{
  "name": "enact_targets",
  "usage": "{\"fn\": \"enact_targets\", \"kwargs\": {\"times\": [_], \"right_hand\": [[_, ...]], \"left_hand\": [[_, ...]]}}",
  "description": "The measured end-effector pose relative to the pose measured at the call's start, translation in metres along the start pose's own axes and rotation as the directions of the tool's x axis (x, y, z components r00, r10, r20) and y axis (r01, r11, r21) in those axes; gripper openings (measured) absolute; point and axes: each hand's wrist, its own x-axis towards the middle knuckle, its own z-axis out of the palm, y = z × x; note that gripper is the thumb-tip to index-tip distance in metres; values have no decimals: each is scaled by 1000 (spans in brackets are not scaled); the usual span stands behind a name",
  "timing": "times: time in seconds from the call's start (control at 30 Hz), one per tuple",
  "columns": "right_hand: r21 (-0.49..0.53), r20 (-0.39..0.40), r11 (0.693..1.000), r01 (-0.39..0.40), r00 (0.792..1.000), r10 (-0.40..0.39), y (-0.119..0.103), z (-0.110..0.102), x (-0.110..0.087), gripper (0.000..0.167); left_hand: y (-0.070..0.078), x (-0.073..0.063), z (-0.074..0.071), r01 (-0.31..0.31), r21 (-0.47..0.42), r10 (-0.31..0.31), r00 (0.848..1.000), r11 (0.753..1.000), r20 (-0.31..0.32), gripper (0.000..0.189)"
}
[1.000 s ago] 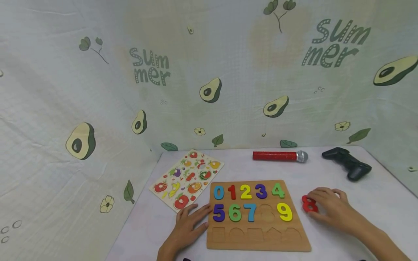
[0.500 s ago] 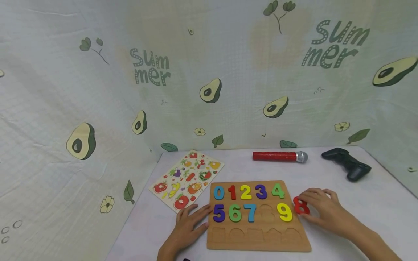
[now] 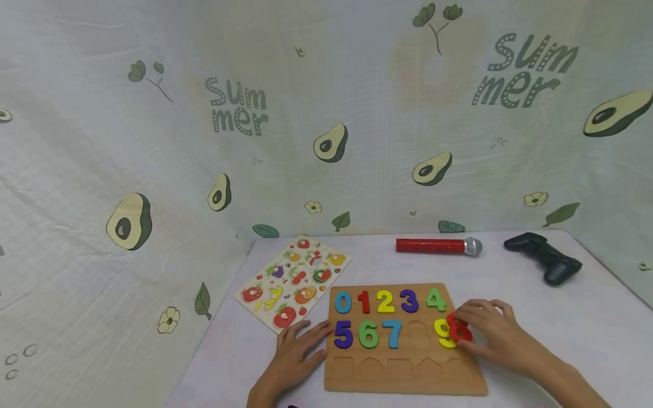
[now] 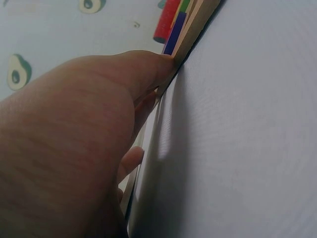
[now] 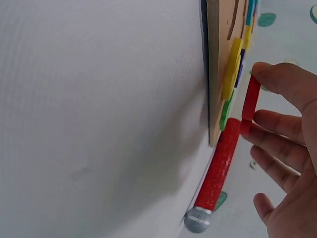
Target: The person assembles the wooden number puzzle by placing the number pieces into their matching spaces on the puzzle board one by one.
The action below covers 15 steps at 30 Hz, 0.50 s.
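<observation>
Between thumb and fingers my right hand (image 3: 497, 339) pinches a red number 8 (image 3: 461, 331). In the head view the 8 overlaps part of the yellow 9 (image 3: 442, 334); the right wrist view shows the red piece (image 5: 251, 99) raised off the wooden number board (image 3: 377, 377). Digits 0 to 7 and the 9 sit in the board, and a bare recess (image 3: 419, 334) lies between the blue 7 (image 3: 392, 333) and the 9. My left hand (image 3: 293, 360) rests at the board's left edge, fingers fairly straight, thumb (image 4: 153, 67) touching the edge.
A fruit picture board (image 3: 291, 283) lies behind my left hand. Toward the back are a red microphone (image 3: 431, 246) and a black game controller (image 3: 546, 258). The board's front row has several bare shaped recesses. A patterned cloth (image 3: 377, 187) hangs behind the table.
My right hand has carried the red 8 leftward from the table beside the board to over the 9. My left hand has stayed at the board's edge.
</observation>
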Motion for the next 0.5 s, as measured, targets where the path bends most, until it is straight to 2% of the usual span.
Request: {"fn": "enact_targets", "kwargs": {"times": [0.13,0.37,0.5], "right_hand": [[17,4,1000,25,1000,-25,-5,2,3,50],[14,7,999,29,1000,-29,-10,6,6,50],[11,-10,998,57,998,-57,-12,5,7,51]], "left_hand": [[0,0,-1,14,2,-14,1000,1000,10,49],[0,-1,-1,-3,-8,3,1000,1000,-7,48],[-1,0,1,-9,-5,9,1000,1000,-5,48]]}}
